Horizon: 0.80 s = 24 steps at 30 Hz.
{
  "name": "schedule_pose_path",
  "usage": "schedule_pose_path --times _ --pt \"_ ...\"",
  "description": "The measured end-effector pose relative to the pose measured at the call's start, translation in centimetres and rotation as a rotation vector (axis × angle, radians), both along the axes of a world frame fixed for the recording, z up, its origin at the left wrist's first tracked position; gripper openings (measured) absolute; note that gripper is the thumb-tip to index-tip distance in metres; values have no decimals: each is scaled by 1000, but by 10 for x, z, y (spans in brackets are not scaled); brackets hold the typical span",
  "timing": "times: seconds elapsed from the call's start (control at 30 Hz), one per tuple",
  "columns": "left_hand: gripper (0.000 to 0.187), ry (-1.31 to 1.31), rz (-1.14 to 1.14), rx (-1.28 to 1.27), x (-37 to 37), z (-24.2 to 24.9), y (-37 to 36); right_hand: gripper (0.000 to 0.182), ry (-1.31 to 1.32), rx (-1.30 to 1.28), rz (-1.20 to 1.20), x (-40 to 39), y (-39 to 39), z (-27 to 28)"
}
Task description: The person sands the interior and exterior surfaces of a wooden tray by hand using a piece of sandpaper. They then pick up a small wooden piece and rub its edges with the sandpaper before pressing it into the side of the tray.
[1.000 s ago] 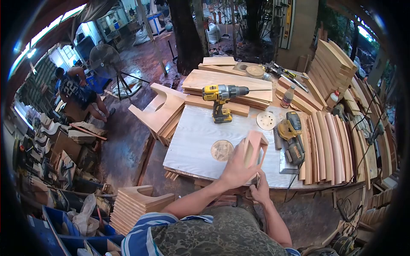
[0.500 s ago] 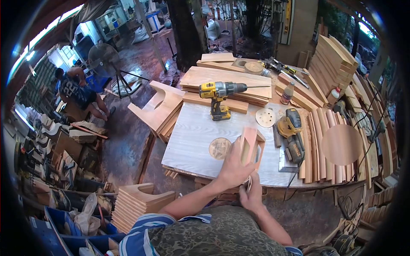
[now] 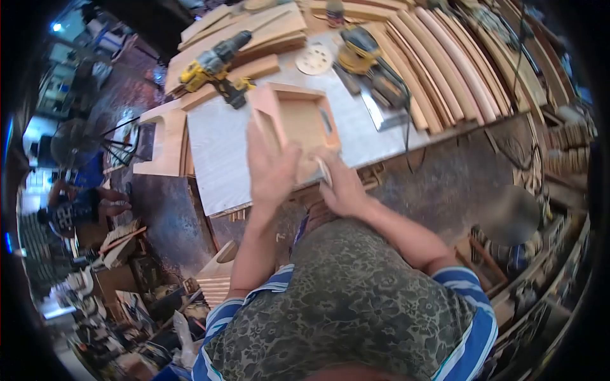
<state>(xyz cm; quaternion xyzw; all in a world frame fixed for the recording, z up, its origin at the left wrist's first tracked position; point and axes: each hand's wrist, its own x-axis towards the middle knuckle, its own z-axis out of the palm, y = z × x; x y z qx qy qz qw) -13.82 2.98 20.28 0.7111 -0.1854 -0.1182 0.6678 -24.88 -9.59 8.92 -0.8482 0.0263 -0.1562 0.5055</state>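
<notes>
In the head view a small open wooden box [image 3: 305, 120] is tilted toward me above the table's near edge. A slot is cut in its right wall. My left hand [image 3: 270, 168] grips the box's left side, thumb at the near edge. My right hand [image 3: 344, 185] is closed at the near right corner around a thin, pale, folded piece [image 3: 325, 170] that looks like sandpaper. Motion blur and the fingers hide part of this piece. Beyond the box lie a yellow cordless drill [image 3: 216, 66] and a perforated sanding disc [image 3: 314, 59].
A yellow-black sander [image 3: 360, 51] with a cord stands on the grey tabletop [image 3: 219, 140]. Long curved wooden strips [image 3: 438, 70] fill the table's right side. Cut boards [image 3: 168, 143] are stacked at the left. A person [image 3: 76, 206] sits near a fan at far left.
My view has tilted down and turned, so the table sits higher. The box has been tipped, now showing its inside. Both hands stay at it, the right with the pale piece.
</notes>
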Motion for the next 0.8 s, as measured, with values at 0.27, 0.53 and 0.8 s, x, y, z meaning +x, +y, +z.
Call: schedule_pose_path --times 0.27,0.53,0.8 --pt "70 -18 -7 -25 0 5 -9 65 9 61 11 -5 4 34" --pt "70 -166 -11 85 -11 3 -7 61 231 -39 -90 8 -39 -59" --pt "72 -41 -38 3 -14 7 -9 60 9 18 -9 -13 -8 23"
